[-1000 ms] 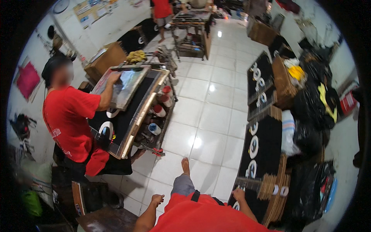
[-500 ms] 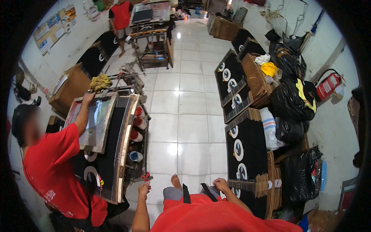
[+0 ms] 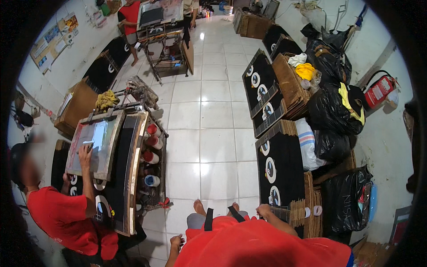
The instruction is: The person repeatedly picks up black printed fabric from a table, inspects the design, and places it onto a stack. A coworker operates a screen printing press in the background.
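My left hand (image 3: 177,240) hangs low over the white tiles at the lower middle, its fingers loosely curled and nothing visible in them. Farther right, my right hand (image 3: 263,210) is closed beside the near left edge of a stack of boards covered with black printed fabric (image 3: 281,167). Whether it touches that edge I cannot tell. Round white prints run along the fabric. My two bare feet (image 3: 199,207) show on the floor in front of my red shirt (image 3: 249,238).
At left a co-worker in red (image 3: 62,213) bends over a printing screen frame (image 3: 95,142) on a table. Pots (image 3: 151,156) stand on its side shelf. Black bags (image 3: 334,107) and a fire extinguisher (image 3: 378,91) line the right wall. Another table (image 3: 164,33) stands far back.
My left hand has dropped back nearer my body; my right hand has come against the stack's edge in view. The co-worker's hand has moved from the frame's far edge onto the screen.
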The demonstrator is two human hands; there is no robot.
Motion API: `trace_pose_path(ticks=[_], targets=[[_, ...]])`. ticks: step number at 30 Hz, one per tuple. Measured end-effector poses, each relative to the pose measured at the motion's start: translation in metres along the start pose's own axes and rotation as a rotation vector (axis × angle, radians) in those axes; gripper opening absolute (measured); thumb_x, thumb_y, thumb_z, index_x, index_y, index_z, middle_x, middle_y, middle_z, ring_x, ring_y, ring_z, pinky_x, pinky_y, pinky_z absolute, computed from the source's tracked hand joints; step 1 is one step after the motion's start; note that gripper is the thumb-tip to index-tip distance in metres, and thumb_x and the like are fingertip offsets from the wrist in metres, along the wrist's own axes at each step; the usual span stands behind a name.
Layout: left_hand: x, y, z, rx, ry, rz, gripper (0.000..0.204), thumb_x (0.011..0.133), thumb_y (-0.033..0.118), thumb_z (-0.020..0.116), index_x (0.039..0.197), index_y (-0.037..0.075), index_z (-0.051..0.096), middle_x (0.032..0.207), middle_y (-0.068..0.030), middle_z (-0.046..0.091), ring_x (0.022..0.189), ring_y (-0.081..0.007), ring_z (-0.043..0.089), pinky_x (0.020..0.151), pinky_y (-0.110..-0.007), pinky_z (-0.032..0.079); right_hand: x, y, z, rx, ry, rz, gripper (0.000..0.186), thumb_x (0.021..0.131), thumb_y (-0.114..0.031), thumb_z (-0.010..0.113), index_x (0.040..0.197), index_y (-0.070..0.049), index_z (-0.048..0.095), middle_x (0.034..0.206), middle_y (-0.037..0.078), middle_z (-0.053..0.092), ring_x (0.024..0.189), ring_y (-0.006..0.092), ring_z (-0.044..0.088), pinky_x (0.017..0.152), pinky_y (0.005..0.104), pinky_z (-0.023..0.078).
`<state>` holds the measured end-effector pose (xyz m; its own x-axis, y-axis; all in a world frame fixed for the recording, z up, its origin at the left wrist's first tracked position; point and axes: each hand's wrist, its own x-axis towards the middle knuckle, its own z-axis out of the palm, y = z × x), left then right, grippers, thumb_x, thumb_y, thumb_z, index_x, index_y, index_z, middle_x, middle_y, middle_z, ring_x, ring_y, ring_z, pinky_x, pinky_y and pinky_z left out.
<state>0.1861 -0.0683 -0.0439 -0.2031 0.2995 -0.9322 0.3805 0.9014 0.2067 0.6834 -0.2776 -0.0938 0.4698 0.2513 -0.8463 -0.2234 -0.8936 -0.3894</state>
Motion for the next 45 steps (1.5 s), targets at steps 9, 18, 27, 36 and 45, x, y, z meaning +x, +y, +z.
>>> trace_pose_path(ticks=[9,18,27,36,45], targets=[[0.003,-0.035,-0.008,-0.238,0.143,0.133,0.016,0.082,0.023,0.064,0.08,0.008,0.063,0.069,-0.0032,0.06,0.058,-0.0136,0.055,0.052,-0.03,0.044,-0.003,-0.049,0.004,0.148,-0.109,0.015,0.009,0.081,-0.005,0.056,0.078,0.002,0.06,0.069,0.013,0.061,0.055,0.0219,0.061,0.05,0.033,0.052],[0.069,0.009,-0.201,-1.063,0.874,0.403,0.016,0.074,0.02,0.064,0.08,0.006,0.061,0.066,-0.004,0.051,0.047,-0.0172,0.041,0.04,-0.032,0.03,-0.005,-0.162,0.085,-0.247,-0.254,-0.421,0.007,0.077,-0.006,0.059,0.081,0.0,0.061,0.068,0.009,0.061,0.059,0.017,0.06,0.051,0.0285,0.049],[-0.058,0.032,-0.233,-1.211,0.728,0.171,0.023,0.072,0.022,0.075,0.079,0.008,0.057,0.062,-0.0018,0.05,0.044,-0.0099,0.042,0.038,-0.019,0.032,-0.142,-0.367,0.369,-0.002,-0.864,-0.473,0.03,0.085,-0.019,0.062,0.107,-0.001,0.055,0.091,0.009,0.062,0.082,0.017,0.06,0.071,0.0327,0.051],[-0.139,0.041,-0.232,-1.117,0.598,0.449,0.019,0.081,0.026,0.069,0.077,0.011,0.056,0.056,0.0039,0.046,0.041,-0.0041,0.042,0.036,-0.016,0.032,-0.17,-0.467,0.478,0.735,-1.362,-0.078,0.014,0.085,-0.007,0.058,0.097,0.0,0.056,0.092,0.014,0.062,0.088,0.0292,0.061,0.086,0.0495,0.047],[-0.175,0.046,-0.249,-0.8,1.035,0.662,0.032,0.083,0.031,0.066,0.096,0.003,0.06,0.079,-0.001,0.057,0.067,-0.0095,0.048,0.058,-0.024,0.036,-0.171,-0.398,0.339,0.84,-1.381,-0.173,0.021,0.075,0.005,0.062,0.096,0.002,0.058,0.088,0.012,0.061,0.084,0.027,0.061,0.083,0.0465,0.048]])
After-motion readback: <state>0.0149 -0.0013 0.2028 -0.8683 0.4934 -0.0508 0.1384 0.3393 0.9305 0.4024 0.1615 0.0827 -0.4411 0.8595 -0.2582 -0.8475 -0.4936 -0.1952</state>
